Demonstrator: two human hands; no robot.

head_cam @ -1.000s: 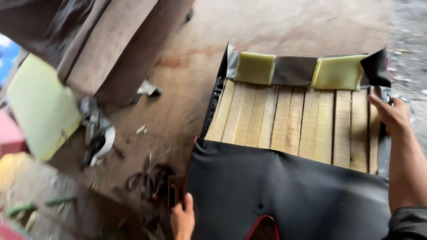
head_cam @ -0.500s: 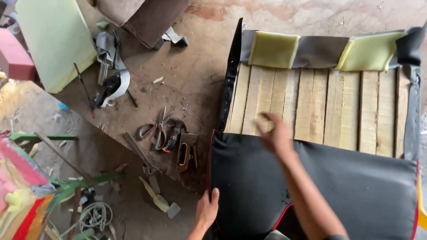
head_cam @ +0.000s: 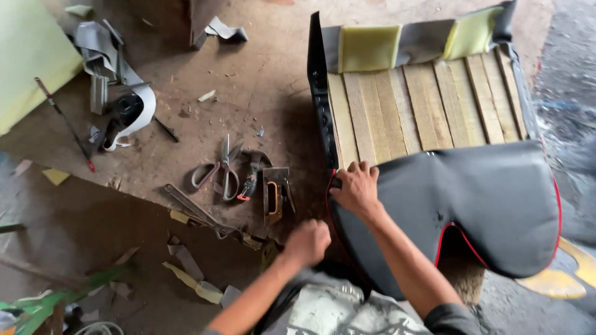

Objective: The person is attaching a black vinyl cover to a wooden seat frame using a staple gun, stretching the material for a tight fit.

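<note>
A wooden slatted seat frame (head_cam: 422, 102) lies on the floor, with two yellow-green foam pads (head_cam: 367, 48) along its far edge. A black cover with red piping (head_cam: 472, 198) drapes over its near half. My right hand (head_cam: 355, 187) grips the cover's left edge at the frame's side. Just left of the cover's near edge, my left hand (head_cam: 308, 242) is a closed fist; whether it holds anything is hidden.
Scissors (head_cam: 218, 175), pliers (head_cam: 251, 178) and a staple gun (head_cam: 274, 197) lie on the floor left of the frame. A flat metal tool (head_cam: 195, 209), grey scraps (head_cam: 119, 93), a pale foam sheet (head_cam: 28, 56) and offcuts (head_cam: 186, 276) are scattered further left.
My right hand came from the frame's far right side across to the cover's left edge and took hold of it. My left hand closed into a fist. The view shifted left, showing the tools.
</note>
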